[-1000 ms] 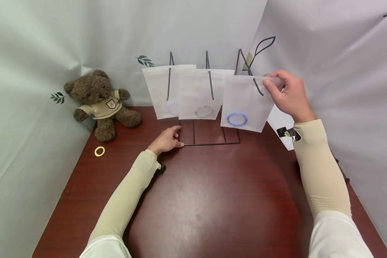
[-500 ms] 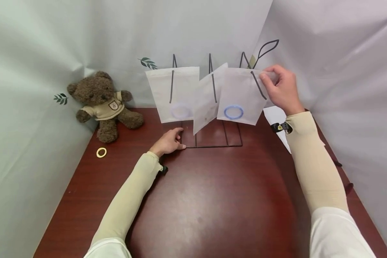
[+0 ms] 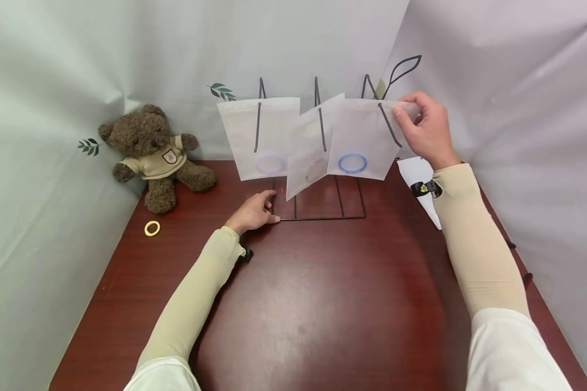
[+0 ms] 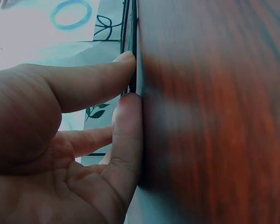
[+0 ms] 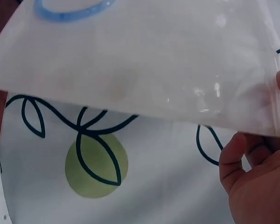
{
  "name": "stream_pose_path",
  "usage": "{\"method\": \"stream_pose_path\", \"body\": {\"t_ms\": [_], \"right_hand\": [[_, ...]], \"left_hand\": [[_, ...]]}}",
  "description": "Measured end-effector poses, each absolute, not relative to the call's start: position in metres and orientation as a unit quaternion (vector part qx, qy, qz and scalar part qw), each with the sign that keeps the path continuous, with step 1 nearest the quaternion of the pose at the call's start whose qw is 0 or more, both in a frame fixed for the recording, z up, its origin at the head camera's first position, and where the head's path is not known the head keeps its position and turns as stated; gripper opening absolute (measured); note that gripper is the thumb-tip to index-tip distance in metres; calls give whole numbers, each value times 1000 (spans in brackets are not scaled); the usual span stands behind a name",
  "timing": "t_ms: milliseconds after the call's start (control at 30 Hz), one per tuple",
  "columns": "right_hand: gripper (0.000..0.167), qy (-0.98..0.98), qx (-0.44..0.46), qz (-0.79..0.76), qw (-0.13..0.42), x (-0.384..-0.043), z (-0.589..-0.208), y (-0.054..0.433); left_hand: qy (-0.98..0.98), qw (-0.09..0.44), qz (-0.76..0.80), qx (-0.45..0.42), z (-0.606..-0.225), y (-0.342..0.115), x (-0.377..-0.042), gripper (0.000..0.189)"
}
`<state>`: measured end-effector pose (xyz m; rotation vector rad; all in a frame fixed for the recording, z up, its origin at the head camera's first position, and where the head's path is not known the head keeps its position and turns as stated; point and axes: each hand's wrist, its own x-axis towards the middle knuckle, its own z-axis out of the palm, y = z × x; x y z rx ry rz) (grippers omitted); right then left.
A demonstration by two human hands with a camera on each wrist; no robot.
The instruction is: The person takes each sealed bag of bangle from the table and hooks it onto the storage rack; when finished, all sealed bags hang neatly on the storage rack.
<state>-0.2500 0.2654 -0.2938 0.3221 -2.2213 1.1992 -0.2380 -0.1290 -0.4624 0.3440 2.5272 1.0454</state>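
Three translucent zip bags hang from the prongs of a black wire rack [image 3: 323,219]. My right hand [image 3: 430,127] pinches the upper right corner of the right bag [image 3: 354,127], beside the prong through its top. A blue bangle [image 3: 353,172] shows at the bottom of that bag. The middle bag [image 3: 303,149] is turned askew and holds a faint brownish ring. In the left bag [image 3: 244,130] a pale lavender ring shows. My left hand [image 3: 253,212] grips the rack's front left base corner, thumb and finger at the wire [image 4: 133,42] in the left wrist view.
A brown teddy bear [image 3: 151,146] in a beige shirt sits at the back left. In front of it lies a yellow ring [image 3: 147,232]. White paper [image 3: 413,171] lies on the table at the right, partly behind my wrist. Pale curtains [image 3: 176,49] enclose the table.
My right hand has moved up and left, pushing the right bag farther back along its prong. The middle bag has swung to a slant. My left hand stays on the rack's corner.
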Motion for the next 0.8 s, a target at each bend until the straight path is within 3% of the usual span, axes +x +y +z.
{"method": "stream_pose_path", "body": {"t_ms": [133, 333, 800], "right_hand": [[27, -837, 122, 447, 289, -249, -296, 275], [10, -837, 106, 466, 267, -257, -314, 314], [22, -861, 35, 457, 221, -263, -353, 380]], "left_hand": [[899, 197, 371, 120, -462, -129, -238, 85], [897, 203, 375, 118, -461, -127, -239, 85], [901, 196, 367, 121, -464, -128, -239, 85]]}}
